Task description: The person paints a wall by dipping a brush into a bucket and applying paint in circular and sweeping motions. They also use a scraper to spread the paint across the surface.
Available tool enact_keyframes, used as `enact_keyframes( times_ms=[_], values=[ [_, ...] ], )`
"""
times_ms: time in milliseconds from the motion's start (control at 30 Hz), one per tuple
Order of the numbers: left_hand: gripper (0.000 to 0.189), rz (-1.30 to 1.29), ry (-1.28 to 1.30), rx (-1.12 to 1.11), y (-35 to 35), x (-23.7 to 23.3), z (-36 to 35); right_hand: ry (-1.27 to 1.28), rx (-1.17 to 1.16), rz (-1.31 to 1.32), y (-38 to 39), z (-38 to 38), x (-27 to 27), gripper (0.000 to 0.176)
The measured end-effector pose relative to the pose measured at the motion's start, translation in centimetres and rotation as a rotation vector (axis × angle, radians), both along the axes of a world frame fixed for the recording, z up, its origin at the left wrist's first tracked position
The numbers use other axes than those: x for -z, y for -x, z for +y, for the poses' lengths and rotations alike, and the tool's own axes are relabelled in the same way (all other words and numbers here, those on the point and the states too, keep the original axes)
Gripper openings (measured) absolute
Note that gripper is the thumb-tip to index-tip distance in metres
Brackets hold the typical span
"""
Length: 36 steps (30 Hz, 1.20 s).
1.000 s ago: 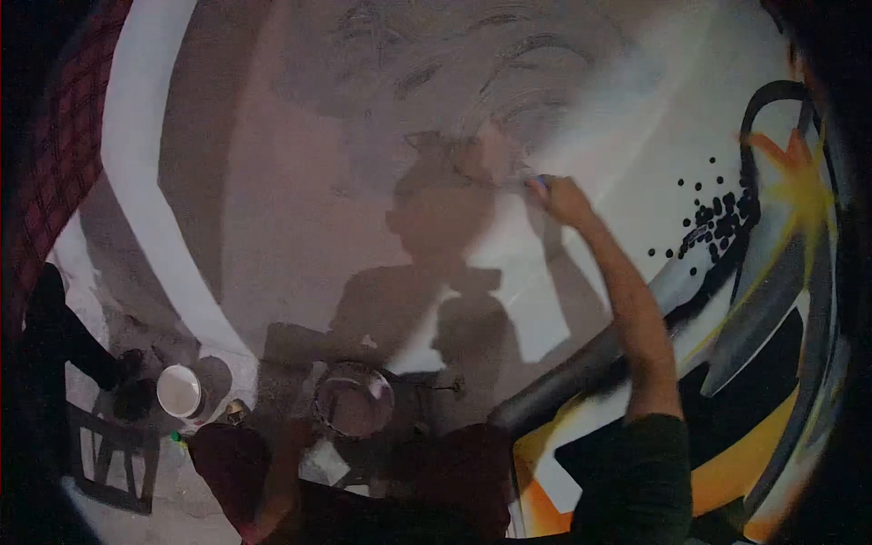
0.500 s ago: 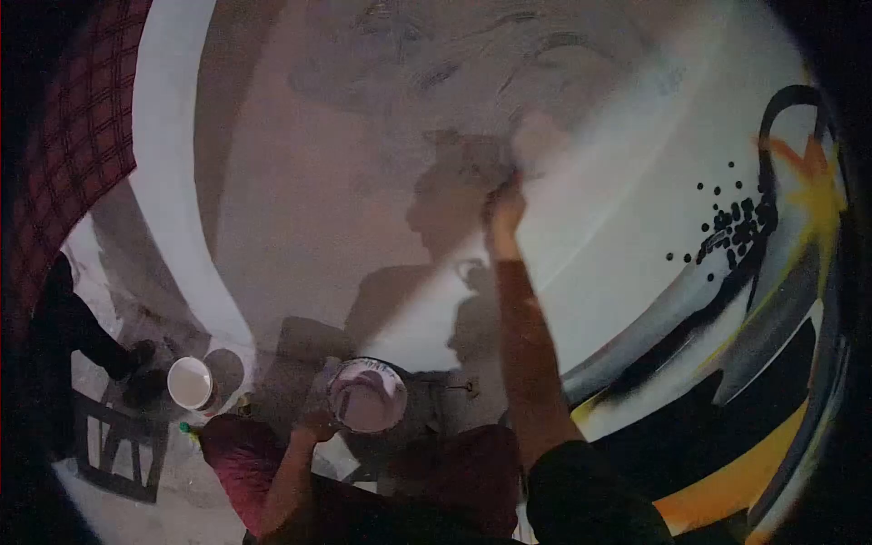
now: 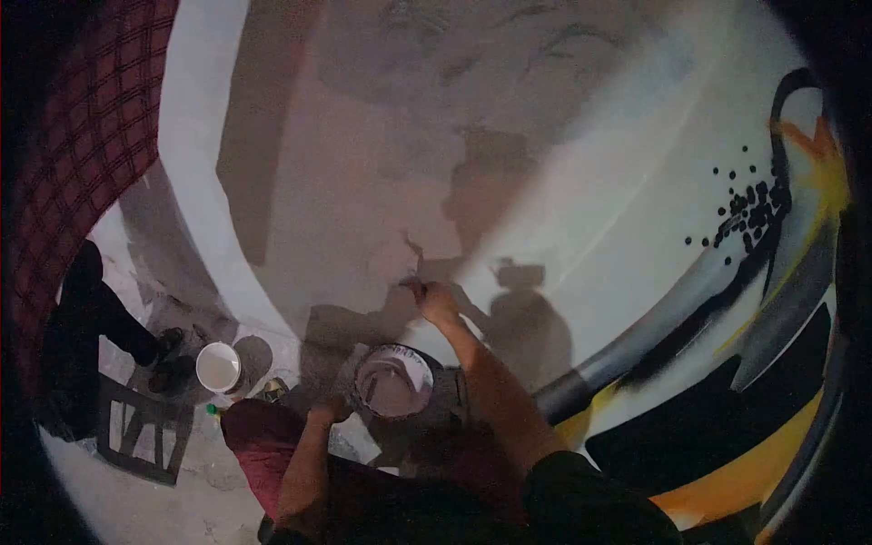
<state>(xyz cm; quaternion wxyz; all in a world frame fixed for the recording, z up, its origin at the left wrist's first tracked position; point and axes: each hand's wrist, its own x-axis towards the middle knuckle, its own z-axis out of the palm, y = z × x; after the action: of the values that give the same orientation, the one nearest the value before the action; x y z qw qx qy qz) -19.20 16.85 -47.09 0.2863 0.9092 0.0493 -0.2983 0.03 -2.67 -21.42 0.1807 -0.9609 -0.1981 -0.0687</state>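
Observation:
My right hand (image 3: 438,303) is closed and raised in front of the wall (image 3: 345,182), just above the paint bucket. It grips a paint tool (image 3: 395,261) whose pale head is blurred, so I cannot tell its exact kind. My left hand (image 3: 332,409) is closed at the left side of the paint bucket (image 3: 431,386), with fingers at its edge. Pale pinkish-grey paint shows inside this bucket, and its white rim carries dark lettering. Smeary grey strokes mark the upper wall, and my shadow falls across it.
A second white bucket (image 3: 219,367) stands on the floor to the left. Beside it are a dark chair (image 3: 150,427) and a person's dark-clothed leg (image 3: 123,322). Red checked cloth (image 3: 100,109) fills the upper left. A black, yellow and orange mural (image 3: 708,409) covers the wall at right.
My right hand has come down and left from the wall toward the bucket, with the tool in it. My left hand stays at the bucket. The view has shifted slightly.

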Motion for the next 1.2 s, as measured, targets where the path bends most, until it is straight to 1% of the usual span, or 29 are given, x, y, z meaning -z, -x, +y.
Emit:
enact_keyframes(
  times_ms=[67,167,200,267,300,333,367,400,433,467,533,567,633,667,733,767,800,833,867,900,933,1000,1033,1100,1133,1200],
  values=[
    [0.063,-0.073,0.000,0.008,1.2,-2.6,0.3,0.127,0.001,0.127,1.6,-1.1,-4.0,0.053],
    [0.063,-0.297,0.021,-0.216,2.4,-0.5,0.1,0.287,-0.146,-0.237,-1.7,-3.1,-7.6,0.045],
    [0.063,-0.310,0.029,-0.224,2.5,-0.2,0.0,0.307,-0.280,-0.193,-7.6,-6.2,-8.1,0.041],
    [0.063,-0.211,0.014,-0.133,1.3,-0.1,-0.1,0.599,-0.265,-0.557,-8.7,-6.8,-17.4,0.033],
    [0.063,-0.192,0.009,-0.113,0.8,-0.2,-0.3,0.579,-0.215,-0.695,-8.8,-8.1,-22.6,0.037],
    [0.063,-0.178,0.006,-0.100,0.4,-0.3,-0.4,0.747,-0.115,-0.812,-11.4,-10.5,-27.1,0.043],
    [0.063,-0.172,0.003,-0.090,-0.1,-0.4,-0.5,0.583,0.196,-0.457,-4.5,-6.5,-34.8,0.055],
    [0.063,-0.169,0.007,-0.087,-0.5,-0.4,-0.8,0.534,0.118,-0.756,-5.6,-8.7,-37.9,0.066],
    [0.063,-0.167,0.003,-0.081,-0.8,-0.6,-1.0,0.601,0.134,-0.684,-7.8,-10.6,-42.2,0.071],
    [0.063,-0.161,0.003,-0.076,-1.0,-0.7,-1.0,0.466,0.199,-0.588,-6.7,-11.3,-45.5,0.074],
    [0.064,-0.152,0.005,-0.065,-1.4,-0.8,-1.4,0.113,0.247,-0.780,-6.8,-14.2,-48.5,0.071],
    [0.064,-0.148,0.005,-0.060,-1.4,-0.9,-1.4,-0.112,0.301,-0.688,-7.3,-15.3,-49.0,0.065],
    [0.064,-0.134,0.003,-0.053,-1.1,-0.9,-1.4,-0.562,0.393,-0.471,-8.2,-16.5,-48.4,0.055],
    [0.064,-0.126,0.006,-0.055,-1.0,-1.0,-1.2,-0.734,0.322,-0.414,-9.2,-16.3,-47.1,0.051],
    [0.065,-0.110,0.006,-0.056,-0.3,-0.7,-1.0,-1.068,0.171,-0.295,-13.2,-15.6,-42.4,0.044],
    [0.065,-0.104,0.004,-0.059,0.0,-0.7,-0.9,-0.786,0.195,-0.605,-18.6,-15.7,-38.9,0.037],
    [0.065,-0.099,0.006,-0.060,0.4,-0.5,-1.0,-0.405,0.171,-0.822,-17.5,-13.7,-36.5,0.036],
    [0.065,-0.091,0.003,-0.061,0.7,-0.3,-0.9,-0.048,0.183,-1.087,-16.3,-11.6,-34.1,0.044],
    [0.065,-0.086,0.002,-0.062,0.8,-0.2,-0.7,0.159,0.459,-0.842,-13.1,-8.0,-33.0,0.049],
    [0.065,-0.082,-0.002,-0.061,1.0,-0.3,-0.7,-0.414,0.280,-0.455,-11.4,-6.4,-31.5,0.032],
    [0.065,-0.076,-0.003,-0.062,1.2,-0.3,-0.6,-1.017,0.228,-0.141,-10.0,-4.9,-29.8,0.040],
    [0.066,-0.071,-0.004,-0.066,1.2,-0.7,-0.5,-0.681,0.125,-0.243,-11.1,-5.4,-23.8,0.058],
    [0.066,-0.069,-0.004,-0.066,1.3,-0.6,-0.5,-0.382,0.067,-0.453,-10.5,-5.9,-21.0,0.060],
    [0.066,-0.065,-0.006,-0.071,1.7,-0.7,-0.4,-0.069,-0.085,-0.630,-9.7,-7.7,-16.7,0.062],
    [0.067,-0.059,-0.005,-0.079,1.7,-0.7,-0.2,-0.059,-0.178,-0.605,-9.1,-8.4,-16.0,0.062],
    [0.067,-0.057,-0.005,-0.078,2.0,-0.7,-0.3,0.289,0.042,-0.376,-8.3,-10.0,-17.7,0.058]
  ],
)
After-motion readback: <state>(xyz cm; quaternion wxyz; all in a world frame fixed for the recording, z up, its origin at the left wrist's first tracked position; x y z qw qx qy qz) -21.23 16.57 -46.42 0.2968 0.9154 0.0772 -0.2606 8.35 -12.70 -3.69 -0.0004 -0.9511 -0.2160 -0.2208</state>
